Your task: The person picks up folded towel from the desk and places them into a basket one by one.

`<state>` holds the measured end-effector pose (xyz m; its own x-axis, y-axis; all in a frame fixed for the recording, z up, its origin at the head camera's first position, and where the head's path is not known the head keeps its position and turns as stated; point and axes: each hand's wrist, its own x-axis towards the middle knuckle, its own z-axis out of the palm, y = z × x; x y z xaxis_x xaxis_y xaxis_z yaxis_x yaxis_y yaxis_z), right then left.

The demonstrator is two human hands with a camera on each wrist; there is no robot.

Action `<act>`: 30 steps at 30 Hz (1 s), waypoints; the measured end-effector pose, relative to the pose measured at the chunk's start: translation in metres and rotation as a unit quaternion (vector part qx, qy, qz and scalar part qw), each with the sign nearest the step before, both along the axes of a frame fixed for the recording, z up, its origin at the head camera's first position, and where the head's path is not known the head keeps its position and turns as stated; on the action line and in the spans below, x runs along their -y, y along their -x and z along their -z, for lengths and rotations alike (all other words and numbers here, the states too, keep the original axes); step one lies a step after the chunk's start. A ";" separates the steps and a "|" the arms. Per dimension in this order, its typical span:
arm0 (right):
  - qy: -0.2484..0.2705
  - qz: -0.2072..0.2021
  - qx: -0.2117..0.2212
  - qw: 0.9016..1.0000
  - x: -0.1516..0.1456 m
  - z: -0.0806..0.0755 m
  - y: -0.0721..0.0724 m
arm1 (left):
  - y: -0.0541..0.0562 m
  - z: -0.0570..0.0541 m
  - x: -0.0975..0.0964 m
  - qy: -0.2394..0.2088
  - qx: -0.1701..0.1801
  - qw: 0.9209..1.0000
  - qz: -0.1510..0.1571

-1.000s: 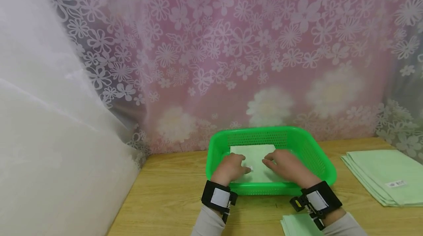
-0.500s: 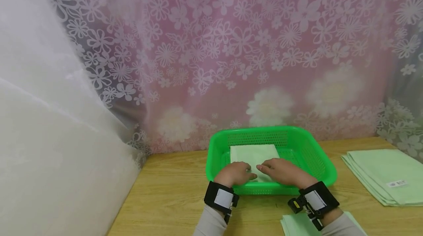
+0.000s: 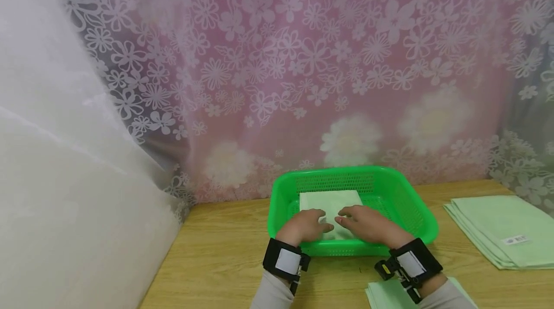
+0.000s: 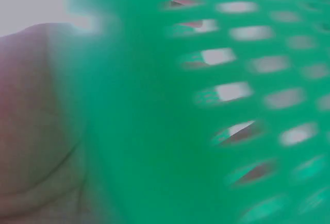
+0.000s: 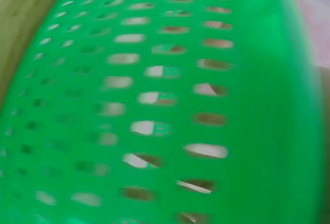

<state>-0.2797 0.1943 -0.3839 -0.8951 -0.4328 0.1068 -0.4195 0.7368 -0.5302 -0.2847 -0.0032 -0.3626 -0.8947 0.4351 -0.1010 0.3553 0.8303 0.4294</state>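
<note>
A folded pale green cloth (image 3: 330, 200) lies flat inside a green plastic basket (image 3: 407, 198), toward its left side. Over the near part of the cloth are both hands, reaching in across the basket's front rim. My left hand (image 3: 304, 226) has thumb and forefinger spread apart, seemingly touching the cloth. Facing it, my right hand (image 3: 368, 225) lies with its fingers loosely bent. Contact under the palms is hidden. The basket's perforated wall (image 4: 144, 121) fills the left wrist view, with part of a palm at the left edge; the right wrist view also shows mostly basket wall (image 5: 258, 131).
A larger folded green cloth (image 3: 502, 227) with a white label rests on the wooden table (image 3: 216, 251) at the right. Another folded green cloth (image 3: 385, 294) is partly under the right forearm. A floral curtain (image 3: 303, 59) hangs behind the basket.
Both hands have drawn back over the cloth toward the basket's near rim and a little closer together, uncovering more of its far part. During the last half second they barely move.
</note>
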 end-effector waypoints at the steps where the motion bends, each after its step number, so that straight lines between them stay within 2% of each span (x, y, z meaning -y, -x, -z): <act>1: 0.001 0.006 -0.011 1.000 0.001 -0.003 -0.001 | -0.002 -0.004 0.001 -0.006 -0.007 1.000 -0.003; 5: 0.016 0.041 -0.076 0.996 0.005 -0.024 -0.012 | -0.014 -0.027 0.006 -0.017 -0.055 0.998 -0.016; 8: 0.033 0.069 -0.106 0.991 0.006 -0.045 -0.025 | -0.025 -0.046 0.011 -0.032 -0.089 0.995 -0.044; 11: 0.055 0.083 -0.091 0.991 0.006 -0.062 -0.037 | -0.036 -0.060 0.016 -0.060 -0.097 0.990 -0.078; 13: 0.067 0.084 -0.069 0.992 0.006 -0.069 -0.042 | -0.041 -0.066 0.018 -0.076 -0.093 0.989 -0.090; 16: 0.066 0.084 -0.052 0.993 0.006 -0.073 -0.046 | -0.046 -0.068 0.018 -0.084 -0.084 0.989 -0.093; 22: 0.056 0.087 -0.055 0.993 0.004 -0.071 -0.051 | -0.055 -0.065 0.013 -0.101 -0.076 0.988 -0.084; 27: 0.053 0.086 -0.081 0.992 -0.005 -0.074 -0.054 | -0.064 -0.067 0.006 -0.098 -0.092 0.988 -0.078; 30: 0.068 0.077 -0.102 0.989 -0.020 -0.076 -0.054 | -0.069 -0.068 -0.004 -0.098 -0.098 0.988 -0.063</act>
<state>-0.2256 0.2148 -0.3081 -0.9033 -0.2611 0.3405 -0.4159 0.7279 -0.5451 -0.2157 0.0005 -0.2945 -0.9372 0.3122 0.1554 0.3463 0.7809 0.5199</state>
